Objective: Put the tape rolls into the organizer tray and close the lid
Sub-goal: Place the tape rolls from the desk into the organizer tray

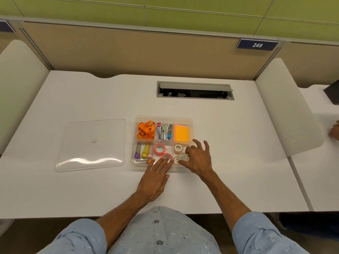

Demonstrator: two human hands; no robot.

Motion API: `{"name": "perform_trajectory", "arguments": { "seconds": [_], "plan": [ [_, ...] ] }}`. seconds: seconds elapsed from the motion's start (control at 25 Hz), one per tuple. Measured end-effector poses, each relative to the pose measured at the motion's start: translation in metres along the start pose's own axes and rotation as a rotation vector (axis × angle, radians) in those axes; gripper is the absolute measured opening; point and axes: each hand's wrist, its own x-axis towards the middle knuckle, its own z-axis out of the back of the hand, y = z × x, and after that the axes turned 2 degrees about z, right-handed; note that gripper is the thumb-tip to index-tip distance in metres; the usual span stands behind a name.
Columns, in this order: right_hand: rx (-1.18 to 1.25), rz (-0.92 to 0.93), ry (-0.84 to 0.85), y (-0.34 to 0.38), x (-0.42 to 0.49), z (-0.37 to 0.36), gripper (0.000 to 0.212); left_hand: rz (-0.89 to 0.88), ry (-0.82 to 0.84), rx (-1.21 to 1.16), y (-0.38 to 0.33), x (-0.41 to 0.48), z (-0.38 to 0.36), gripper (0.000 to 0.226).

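Observation:
A clear organizer tray [136, 119] sits mid-desk with its lid [91, 145] lying flat to its left. In the near middle compartment lie two pink tape rolls: one further back [159, 149], one nearer [167, 156] under the fingertips of my left hand [156, 178]. In the near right compartment are three clear tape rolls: one at the back [178, 147], one at the front [176, 160], and one [183, 157] pinched by the thumb and fingers of my right hand [199, 156], just above the others.
Other compartments hold orange straps [145, 130], staplers [164, 131], orange sticky notes [181, 133] and small tubes [145, 152]. A cable hatch [195, 90] is set into the desk behind the tray. White dividers stand at both sides; another person's hand [334, 132] shows at the right edge.

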Motion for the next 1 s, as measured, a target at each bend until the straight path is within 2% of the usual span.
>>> {"name": "perform_trajectory", "arguments": {
  "seconds": [0.2, 0.52, 0.84, 1.0],
  "plan": [
    [-0.012, -0.017, -0.004, 0.013, 0.000, -0.003, 0.066, 0.010, 0.009, 0.010, -0.001, 0.000, -0.001, 0.062],
    [0.042, -0.020, 0.028, 0.011, 0.000, -0.002, 0.033, 0.002, -0.024, -0.008, -0.002, -0.001, -0.002, 0.061],
    [0.053, -0.036, 0.054, 0.018, 0.001, -0.008, 0.030, 0.018, -0.012, -0.014, -0.002, 0.001, -0.003, 0.060],
    [0.073, -0.022, 0.069, 0.021, -0.002, -0.011, 0.035, 0.019, -0.019, -0.016, -0.002, 0.001, -0.003, 0.060]
  ]
}}
